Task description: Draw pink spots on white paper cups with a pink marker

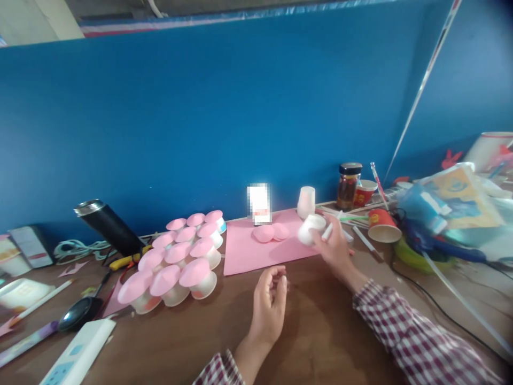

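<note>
right hand (334, 247) is gripping a white cup (311, 229) over the pink sheet (256, 248) | left hand (270, 302) is hanging half-curled, empty | left of it, capped cups (176, 262) are standing finished; pink discs (270, 232) are waiting beside the gripped cup

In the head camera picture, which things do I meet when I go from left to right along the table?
Black flask → pink-topped cups → left hand → right hand holding a white cup → dark-lidded jar → tipped red paper cup.

Card (259, 203) at wall pixelated, unreadable. Right-side clutter pile (452, 208) blurred, cut by edge. Remote (76, 353) cut off at btm edge.
</note>
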`<action>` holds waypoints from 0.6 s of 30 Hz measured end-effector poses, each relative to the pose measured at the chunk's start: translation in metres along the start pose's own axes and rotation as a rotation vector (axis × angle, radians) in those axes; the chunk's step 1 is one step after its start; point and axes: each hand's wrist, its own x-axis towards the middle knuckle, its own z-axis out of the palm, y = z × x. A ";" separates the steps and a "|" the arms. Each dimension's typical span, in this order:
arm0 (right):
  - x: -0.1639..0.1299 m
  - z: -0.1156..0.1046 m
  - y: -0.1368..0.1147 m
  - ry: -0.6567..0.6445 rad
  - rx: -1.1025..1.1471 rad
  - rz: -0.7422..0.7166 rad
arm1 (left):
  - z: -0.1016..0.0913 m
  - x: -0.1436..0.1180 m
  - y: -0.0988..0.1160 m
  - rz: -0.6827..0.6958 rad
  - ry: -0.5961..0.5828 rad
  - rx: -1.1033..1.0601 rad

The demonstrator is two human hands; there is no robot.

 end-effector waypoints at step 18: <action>-0.032 0.005 -0.051 -0.091 0.543 0.280 | -0.003 0.010 0.001 -0.306 0.025 -0.421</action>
